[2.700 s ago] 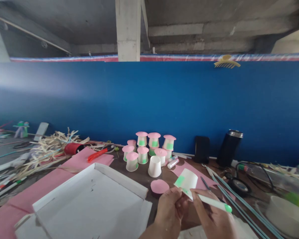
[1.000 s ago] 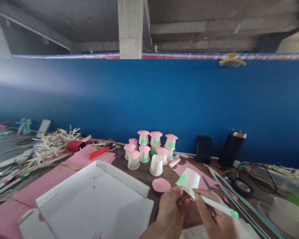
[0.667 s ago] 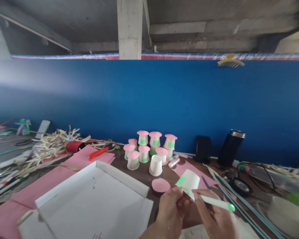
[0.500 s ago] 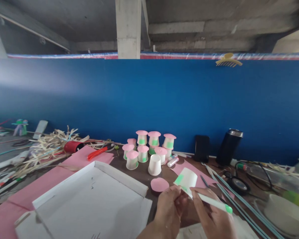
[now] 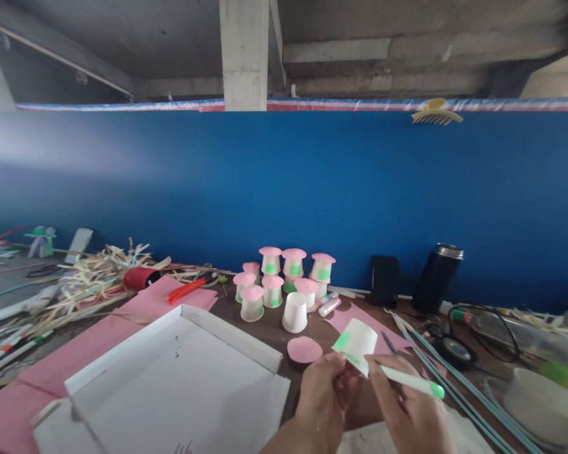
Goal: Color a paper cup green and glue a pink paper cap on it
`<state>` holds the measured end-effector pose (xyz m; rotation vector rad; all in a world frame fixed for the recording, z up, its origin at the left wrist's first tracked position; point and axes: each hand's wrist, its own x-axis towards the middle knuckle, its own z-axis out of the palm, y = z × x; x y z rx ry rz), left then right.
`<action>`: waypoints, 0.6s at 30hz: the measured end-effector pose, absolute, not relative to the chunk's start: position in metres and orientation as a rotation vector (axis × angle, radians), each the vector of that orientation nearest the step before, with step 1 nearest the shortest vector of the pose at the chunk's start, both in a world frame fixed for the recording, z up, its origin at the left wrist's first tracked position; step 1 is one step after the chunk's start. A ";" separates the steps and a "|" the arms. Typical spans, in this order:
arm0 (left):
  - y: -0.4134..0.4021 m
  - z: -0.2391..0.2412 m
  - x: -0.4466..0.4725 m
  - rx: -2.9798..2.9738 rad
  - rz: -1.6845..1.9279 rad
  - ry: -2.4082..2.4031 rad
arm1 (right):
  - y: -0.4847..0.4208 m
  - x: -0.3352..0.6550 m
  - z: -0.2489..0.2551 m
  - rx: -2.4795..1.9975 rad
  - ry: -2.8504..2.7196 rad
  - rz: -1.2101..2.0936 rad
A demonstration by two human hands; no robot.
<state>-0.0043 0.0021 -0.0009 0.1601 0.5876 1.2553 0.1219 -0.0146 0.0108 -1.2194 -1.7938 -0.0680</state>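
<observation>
My left hand (image 5: 325, 391) pinches the rim of a white paper cup (image 5: 362, 339), which is tilted and has green patches on its side. In my right hand (image 5: 409, 403) is a white marker (image 5: 407, 378) with a green end, its other end close to the cup's rim. Left of the cup lies a round pink paper disc (image 5: 304, 349). Behind it a plain white cup (image 5: 294, 313) stands upside down. Several more upside-down cups with green patches and pink discs on top (image 5: 271, 291) are grouped and partly stacked at the back.
A shallow white cardboard box (image 5: 170, 384) lies left on pink paper (image 5: 71, 353). A red strip (image 5: 186, 290) and glue sticks or markers (image 5: 330, 307) lie further back. To the right are scissors (image 5: 389, 342), a phone (image 5: 385, 281), a black bottle (image 5: 436, 277) and pale blue strips (image 5: 447, 384).
Both hands, the cup and the marker keep nearly the same pose. The whole view has shifted very slightly, and the marker's angle is almost unchanged.
</observation>
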 end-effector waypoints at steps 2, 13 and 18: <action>0.002 0.000 -0.004 0.160 1.257 0.592 | -0.016 0.122 0.012 -1.211 -1.797 -0.082; 0.003 -0.001 -0.003 0.148 1.252 0.607 | -0.013 0.122 0.012 -1.233 -1.818 -0.030; 0.003 0.000 -0.004 0.152 1.246 0.586 | -0.014 0.122 0.012 -1.240 -1.770 -0.018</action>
